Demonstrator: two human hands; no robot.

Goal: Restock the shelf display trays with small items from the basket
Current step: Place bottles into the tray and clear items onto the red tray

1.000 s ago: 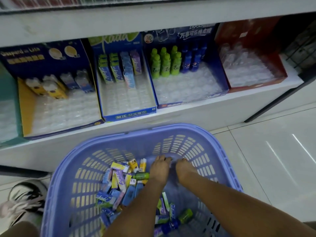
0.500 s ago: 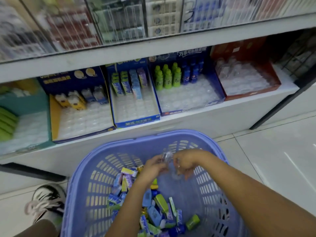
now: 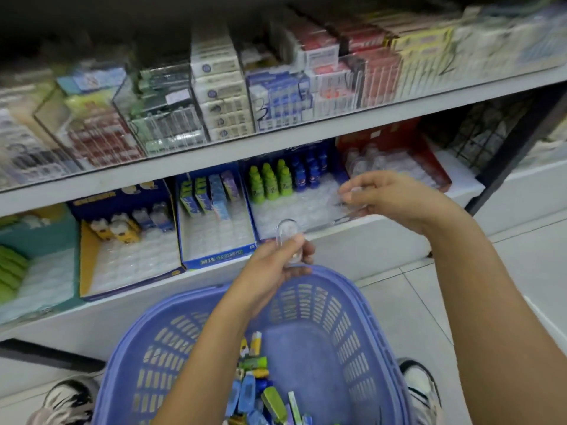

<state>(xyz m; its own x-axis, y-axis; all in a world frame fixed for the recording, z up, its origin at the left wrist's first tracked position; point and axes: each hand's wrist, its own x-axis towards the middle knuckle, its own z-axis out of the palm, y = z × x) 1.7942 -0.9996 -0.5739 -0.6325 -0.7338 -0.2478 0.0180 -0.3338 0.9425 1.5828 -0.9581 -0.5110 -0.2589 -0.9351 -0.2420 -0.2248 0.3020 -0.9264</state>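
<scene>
My left hand (image 3: 276, 265) grips a small clear bottle (image 3: 287, 233) upright, just above the far rim of the purple basket (image 3: 362, 305). My right hand (image 3: 389, 199) is raised higher and pinches another small clear item (image 3: 356, 191) in front of the blue tray of green and blue bottles (image 3: 276, 182). To its right stands the red tray (image 3: 429, 167) with clear bottles at its back. Several small coloured packs and bottles (image 3: 257, 391) lie in the basket's bottom.
The lower shelf also holds a blue tray of small boxes (image 3: 214, 222), a yellow-sided tray of small bottles (image 3: 122, 246) and a green tray (image 3: 36, 265) at left. An upper shelf (image 3: 276, 142) with clear cases overhangs them. My shoes (image 3: 67, 397) flank the basket on the tiled floor.
Both hands rose out of the basket, each with a clear item. The right hand moved up and right toward the trays; the view tilted upward to show the upper shelf.
</scene>
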